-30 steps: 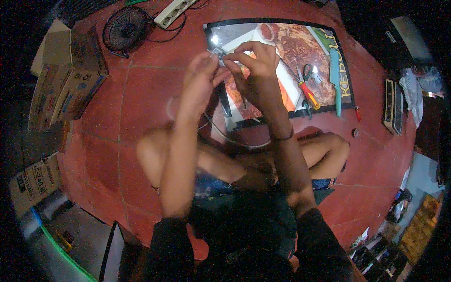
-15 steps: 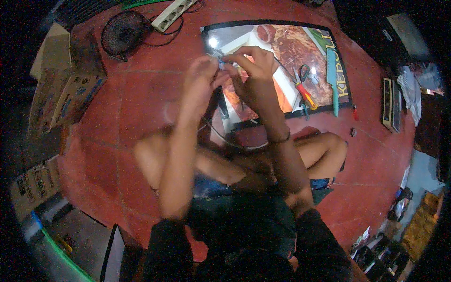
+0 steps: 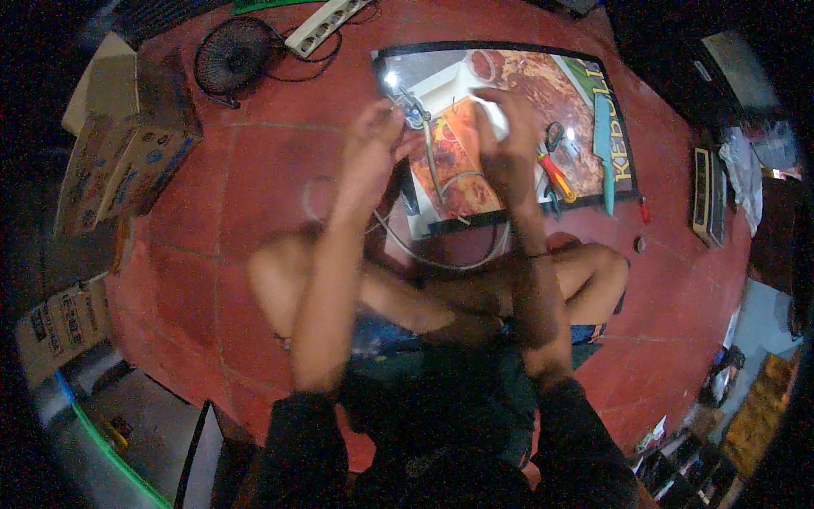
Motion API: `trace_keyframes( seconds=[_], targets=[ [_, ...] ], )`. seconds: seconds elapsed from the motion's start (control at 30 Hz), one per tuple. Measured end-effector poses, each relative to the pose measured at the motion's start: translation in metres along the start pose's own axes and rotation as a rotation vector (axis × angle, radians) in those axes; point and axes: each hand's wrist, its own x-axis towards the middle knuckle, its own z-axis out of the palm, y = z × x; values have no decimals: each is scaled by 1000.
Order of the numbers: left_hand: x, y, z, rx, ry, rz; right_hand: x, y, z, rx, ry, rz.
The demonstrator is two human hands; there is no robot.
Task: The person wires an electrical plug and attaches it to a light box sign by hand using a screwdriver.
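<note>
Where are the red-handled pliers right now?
In the head view, the red-handled pliers lie on the printed mat, just right of the right hand, below the scissors.

hands: left hand [image 3: 373,144] and right hand [image 3: 509,140] have drawn apart above the printed mat [image 3: 509,85], no longer pressed together | small metal part [image 3: 411,109]: now at the left fingers only | both hands blurred

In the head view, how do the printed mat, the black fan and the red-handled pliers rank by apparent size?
1. printed mat
2. black fan
3. red-handled pliers
The fan lies near the bent rim, so its look is less sure.
</note>
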Motion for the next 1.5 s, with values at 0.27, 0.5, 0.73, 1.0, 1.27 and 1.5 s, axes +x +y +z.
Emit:
trace_keyframes(
  seconds=[0.27, 0.5, 0.73, 1.0, 1.27, 1.5],
  targets=[
    [-1, 3, 6, 37, -127, 53, -99, 101, -67, -781, -377, 471],
    [-1, 5, 10, 75, -215, 49, -119, 126, -77, -482, -337, 596],
    [-1, 4, 2, 40, -265, 118, -84, 93, -79, 108, 154, 538],
    [1, -4, -5, 69, -254, 80, -27, 38, -91, 368, 342, 368],
    [-10, 4, 2, 139, -288, 120, -3, -29, -116, 505, 287, 357],
    [-4, -1, 5, 100, -443, 232, 6, -62, -126, 421, 227, 181]
  ],
)
